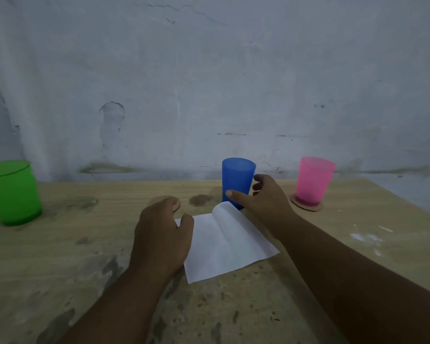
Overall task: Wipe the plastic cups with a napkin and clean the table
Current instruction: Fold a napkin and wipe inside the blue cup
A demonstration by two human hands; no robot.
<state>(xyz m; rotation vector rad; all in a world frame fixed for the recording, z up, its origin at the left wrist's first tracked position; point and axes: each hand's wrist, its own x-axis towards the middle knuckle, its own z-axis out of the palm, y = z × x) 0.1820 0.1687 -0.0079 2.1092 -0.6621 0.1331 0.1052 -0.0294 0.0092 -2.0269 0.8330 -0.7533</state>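
Two hands on a worktop (60, 244).
Left hand (160, 238) rests relaxed on white napkin (224, 244); right hand (266, 197) spreads wide around blue cup (236, 177).

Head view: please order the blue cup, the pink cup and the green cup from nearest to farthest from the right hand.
1. Blue cup, centre, right beside the right hand.
2. Pink cup, farther right, on a coaster.
3. Green cup, far left of the table.
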